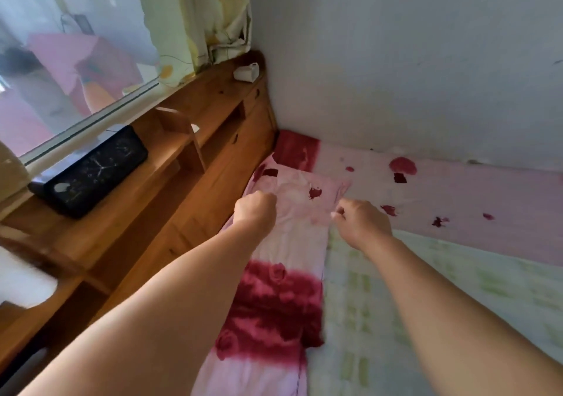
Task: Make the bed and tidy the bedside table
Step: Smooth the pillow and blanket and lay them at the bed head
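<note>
Pink cotton printed with dark red roses covers the pillow [289, 243], which lies lengthwise against the wooden headboard [195, 200], its long left edge touching the wood. The left hand [255, 210] is fisted on that left edge, fingers curled into the cloth. The right hand [364, 222], at 3 o'clock from it, pinches the pillow's right edge. The hands are apart, with a wrinkled span of pillow between them.

At 5 o'clock from the right hand a pale green checked blanket [426, 304] butts against the pillow's right side, its upper edge running off toward 4 o'clock. Beyond that edge the pink sheet [472, 206] lies bare up to the grey wall [396, 60], the widest free stretch in view. The bed corner at 12 o'clock is tight, shut in by headboard and wall.

On the headboard shelf a black clock [97, 170] sits at 9 o'clock from the left hand. A white cup [246, 72] lies on its side at 12 o'clock, near the shelf's far end.
</note>
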Demonstrator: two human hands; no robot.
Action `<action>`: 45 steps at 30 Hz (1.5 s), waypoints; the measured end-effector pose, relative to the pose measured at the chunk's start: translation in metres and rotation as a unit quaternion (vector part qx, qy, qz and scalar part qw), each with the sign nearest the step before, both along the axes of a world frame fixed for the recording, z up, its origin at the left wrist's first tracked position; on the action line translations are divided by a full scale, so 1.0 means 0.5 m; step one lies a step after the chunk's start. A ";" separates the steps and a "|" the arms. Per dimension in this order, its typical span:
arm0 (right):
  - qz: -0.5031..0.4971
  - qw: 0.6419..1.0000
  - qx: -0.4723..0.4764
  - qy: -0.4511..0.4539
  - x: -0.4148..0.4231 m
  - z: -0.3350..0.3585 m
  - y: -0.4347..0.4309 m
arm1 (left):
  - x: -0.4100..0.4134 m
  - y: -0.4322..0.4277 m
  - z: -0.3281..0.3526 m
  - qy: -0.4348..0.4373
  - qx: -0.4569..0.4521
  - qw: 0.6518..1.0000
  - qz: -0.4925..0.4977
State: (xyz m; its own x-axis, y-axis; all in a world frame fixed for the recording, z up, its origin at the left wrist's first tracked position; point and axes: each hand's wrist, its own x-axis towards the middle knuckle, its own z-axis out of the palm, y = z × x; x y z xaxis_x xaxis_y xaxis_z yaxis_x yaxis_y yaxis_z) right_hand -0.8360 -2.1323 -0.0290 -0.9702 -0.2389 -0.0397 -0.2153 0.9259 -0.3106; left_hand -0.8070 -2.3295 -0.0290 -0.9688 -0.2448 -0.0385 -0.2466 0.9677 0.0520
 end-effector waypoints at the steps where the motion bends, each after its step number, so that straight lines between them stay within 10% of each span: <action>1: -0.004 1.000 -0.006 -0.004 -0.010 -0.006 0.018 | -0.010 0.021 0.001 0.002 -0.006 1.000 -0.014; 12: 0.097 0.993 -0.059 -0.043 -0.168 -0.128 0.052 | -0.056 -0.030 0.011 0.066 -0.025 0.988 0.134; 19: 0.171 0.973 -0.047 -0.145 -0.142 -0.331 -0.045 | 0.036 -0.156 -0.267 -0.054 -0.001 0.976 0.211; 27: 0.204 0.968 0.042 -0.141 -0.152 -0.604 -0.136 | -0.061 -0.173 -0.619 -0.121 0.027 0.989 0.085; 30: 0.168 0.979 0.047 -0.109 -0.170 -0.657 -0.176 | -0.089 -0.185 -0.684 0.007 -0.026 0.997 0.069; 36: 0.042 0.943 -0.216 0.248 -0.226 -0.617 -0.270 | -0.192 -0.226 -0.631 0.315 -0.042 0.947 0.035; 41: 0.102 0.995 -0.017 0.011 -0.163 -0.922 -0.306 | -0.171 -0.242 -0.886 -0.024 -0.021 0.999 -0.011; 45: 0.143 0.974 0.106 -0.137 -0.199 -0.981 -0.314 | -0.215 -0.263 -0.912 -0.247 -0.002 0.969 0.006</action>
